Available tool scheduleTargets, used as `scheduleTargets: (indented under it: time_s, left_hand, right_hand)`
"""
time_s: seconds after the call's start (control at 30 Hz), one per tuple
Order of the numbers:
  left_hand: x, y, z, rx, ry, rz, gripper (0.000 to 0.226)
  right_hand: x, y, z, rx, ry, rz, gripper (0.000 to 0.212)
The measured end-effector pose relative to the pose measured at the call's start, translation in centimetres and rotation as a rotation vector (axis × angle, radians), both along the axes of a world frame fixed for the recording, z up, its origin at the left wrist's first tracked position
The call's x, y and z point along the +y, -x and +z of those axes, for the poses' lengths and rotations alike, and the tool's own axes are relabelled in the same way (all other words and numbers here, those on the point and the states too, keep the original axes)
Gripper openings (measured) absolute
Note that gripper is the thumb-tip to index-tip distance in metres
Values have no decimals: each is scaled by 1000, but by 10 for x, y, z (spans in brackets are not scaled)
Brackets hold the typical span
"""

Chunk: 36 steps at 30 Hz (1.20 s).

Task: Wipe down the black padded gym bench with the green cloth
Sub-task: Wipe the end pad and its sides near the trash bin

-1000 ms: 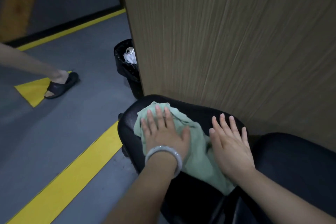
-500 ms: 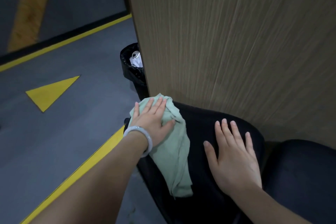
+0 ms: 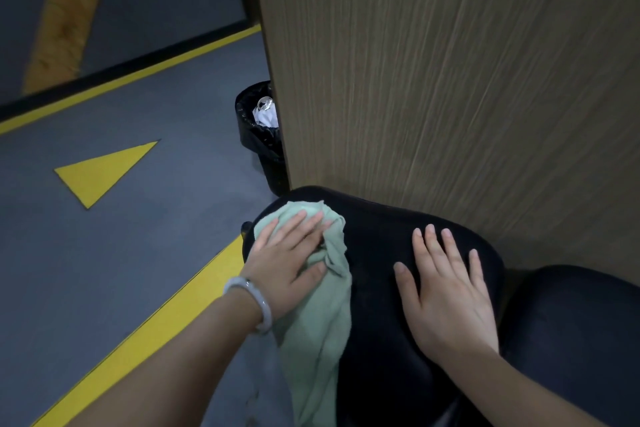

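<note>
The black padded bench (image 3: 377, 253) fills the lower middle of the head view, its rounded end against a wooden panel. A pale green cloth (image 3: 318, 315) lies over the pad's left edge and hangs down its side. My left hand (image 3: 287, 260), with a white bracelet on the wrist, presses flat on the cloth's upper part at the pad's left rim. My right hand (image 3: 446, 291) rests flat on the bare pad to the right, fingers straight and spread, apart from the cloth.
A tall wooden panel (image 3: 450, 80) stands right behind the bench. A black lined bin (image 3: 263, 135) with rubbish sits at the panel's left corner. Grey floor with yellow lines (image 3: 138, 333) and a yellow triangle (image 3: 100, 172) lies to the left. A second black pad (image 3: 571, 333) is at right.
My left hand has slid the cloth from the pad's middle to its left edge, where the cloth now hangs down. My right hand stayed flat on the pad. A passer-by's foot left the floor.
</note>
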<state>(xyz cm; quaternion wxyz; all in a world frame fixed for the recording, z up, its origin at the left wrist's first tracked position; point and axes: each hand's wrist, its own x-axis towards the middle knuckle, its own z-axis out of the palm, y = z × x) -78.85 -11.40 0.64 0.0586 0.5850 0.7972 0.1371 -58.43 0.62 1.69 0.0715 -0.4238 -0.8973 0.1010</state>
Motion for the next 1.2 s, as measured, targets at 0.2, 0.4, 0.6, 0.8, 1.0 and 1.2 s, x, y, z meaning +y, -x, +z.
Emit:
scheduleTargets:
  time_s: [0.2,0.4,0.6,0.8,1.0,1.2]
  left_hand:
    - [28,31,10,38,110,38,65]
    - [29,-5,16,55,293,157,61]
    - [18,-49,16,0,256,316,73]
    - [45,-32,14,56,268,283,64]
    - [57,-29,21,60,277,210,60]
    - [8,-64,24,62,316,67,51]
  right_hand:
    - [2,1,-6,34,-34,-10,85]
    - [1,1,-3,9,-24,2,85]
    - [0,0,-2,14,-3,6,84]
    - [2,1,-5,25,-26,5,82]
    - [2,1,-7,38,-30,8,80]
    - [1,0,-1,12,-4,5,83]
